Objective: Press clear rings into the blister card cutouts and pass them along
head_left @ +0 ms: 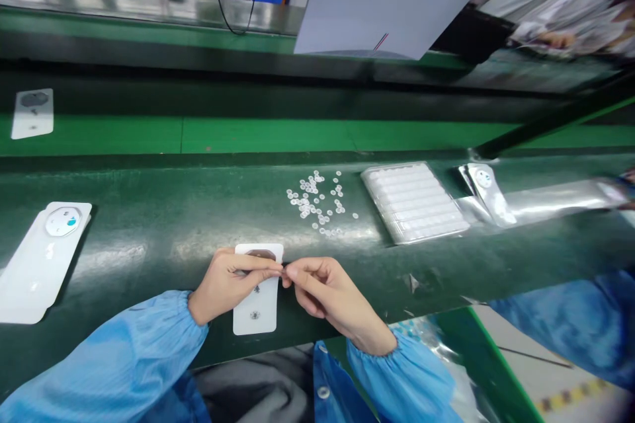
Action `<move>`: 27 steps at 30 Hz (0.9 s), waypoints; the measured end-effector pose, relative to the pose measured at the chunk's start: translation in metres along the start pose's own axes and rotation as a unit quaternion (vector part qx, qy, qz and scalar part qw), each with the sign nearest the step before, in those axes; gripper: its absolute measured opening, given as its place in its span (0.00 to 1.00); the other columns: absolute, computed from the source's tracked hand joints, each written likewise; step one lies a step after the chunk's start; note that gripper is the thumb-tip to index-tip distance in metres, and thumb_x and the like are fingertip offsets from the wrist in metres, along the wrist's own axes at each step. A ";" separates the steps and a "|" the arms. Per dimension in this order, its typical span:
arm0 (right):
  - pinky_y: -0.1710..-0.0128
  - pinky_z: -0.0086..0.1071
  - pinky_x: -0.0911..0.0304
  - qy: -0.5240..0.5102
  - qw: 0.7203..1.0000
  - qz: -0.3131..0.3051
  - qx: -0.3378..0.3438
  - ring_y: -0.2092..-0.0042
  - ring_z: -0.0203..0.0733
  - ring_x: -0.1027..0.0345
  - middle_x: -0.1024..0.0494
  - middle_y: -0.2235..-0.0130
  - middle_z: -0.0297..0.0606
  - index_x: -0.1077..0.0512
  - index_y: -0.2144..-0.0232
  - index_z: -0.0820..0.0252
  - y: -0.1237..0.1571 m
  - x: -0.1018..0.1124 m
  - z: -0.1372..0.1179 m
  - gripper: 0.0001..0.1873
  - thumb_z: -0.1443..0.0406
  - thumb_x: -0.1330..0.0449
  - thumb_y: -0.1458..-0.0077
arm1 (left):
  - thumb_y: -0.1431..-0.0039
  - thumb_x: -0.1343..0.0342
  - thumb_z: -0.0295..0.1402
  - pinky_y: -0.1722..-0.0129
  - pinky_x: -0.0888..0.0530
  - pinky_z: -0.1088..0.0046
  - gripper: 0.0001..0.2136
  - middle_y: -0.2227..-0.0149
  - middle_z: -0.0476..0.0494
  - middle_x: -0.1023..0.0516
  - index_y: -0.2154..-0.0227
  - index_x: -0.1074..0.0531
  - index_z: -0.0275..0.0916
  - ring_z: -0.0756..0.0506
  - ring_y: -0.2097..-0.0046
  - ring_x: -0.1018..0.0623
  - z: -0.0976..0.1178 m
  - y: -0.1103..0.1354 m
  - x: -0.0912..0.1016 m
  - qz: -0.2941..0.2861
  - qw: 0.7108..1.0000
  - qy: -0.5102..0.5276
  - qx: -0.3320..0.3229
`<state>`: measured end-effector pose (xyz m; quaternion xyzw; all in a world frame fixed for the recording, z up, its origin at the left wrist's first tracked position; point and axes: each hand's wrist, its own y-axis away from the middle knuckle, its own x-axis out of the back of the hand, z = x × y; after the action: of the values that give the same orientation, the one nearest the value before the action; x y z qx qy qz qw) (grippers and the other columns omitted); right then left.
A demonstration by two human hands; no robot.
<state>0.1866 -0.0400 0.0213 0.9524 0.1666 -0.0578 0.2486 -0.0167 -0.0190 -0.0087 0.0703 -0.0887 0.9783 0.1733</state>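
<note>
Left hand (229,285) grips white plastic card (255,312), fingers across its top; right hand (317,287) pinches something too small to identify at the card's edge; clear rings (315,201) lie at 12 o'clock

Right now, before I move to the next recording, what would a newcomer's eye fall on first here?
The left hand and right hand stand out at bottom centre, their fingertips meeting over a white card. Just beyond them, a scatter of small clear rings lies on the green conveyor belt, with a white ribbed tray to the right.
</note>
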 end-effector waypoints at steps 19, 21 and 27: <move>0.84 0.27 0.55 0.072 0.994 0.057 0.051 0.83 0.29 0.51 0.38 0.85 0.25 0.24 0.72 0.61 -0.001 -0.005 -0.001 0.25 0.44 0.32 0.46 | 0.41 0.32 0.36 0.67 0.22 0.75 0.08 0.65 0.46 0.12 0.60 0.14 0.42 0.45 0.68 0.16 -0.002 0.002 -0.003 -0.006 0.999 0.012 0.043; 0.83 0.27 0.51 0.098 0.989 0.079 0.073 0.82 0.30 0.47 0.35 0.83 0.28 0.24 0.71 0.61 -0.001 -0.009 -0.001 0.25 0.44 0.33 0.45 | 0.44 0.30 0.36 0.58 0.19 0.71 0.10 0.61 0.44 0.12 0.59 0.14 0.41 0.41 0.60 0.14 -0.002 0.002 -0.004 0.010 0.998 0.009 0.058; 0.76 0.30 0.37 0.230 0.937 0.201 0.171 0.74 0.39 0.32 0.22 0.73 0.39 0.22 0.69 0.60 -0.004 -0.020 0.008 0.22 0.47 0.38 0.39 | 0.47 0.28 0.37 0.43 0.22 0.63 0.24 0.48 0.42 0.16 0.46 0.20 0.40 0.38 0.48 0.17 -0.003 0.003 -0.005 0.015 0.998 0.002 0.061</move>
<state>0.1658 -0.0462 0.0167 0.9815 0.0119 0.1861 0.0433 -0.0133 -0.0231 -0.0126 0.0771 -0.0293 0.9845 0.1546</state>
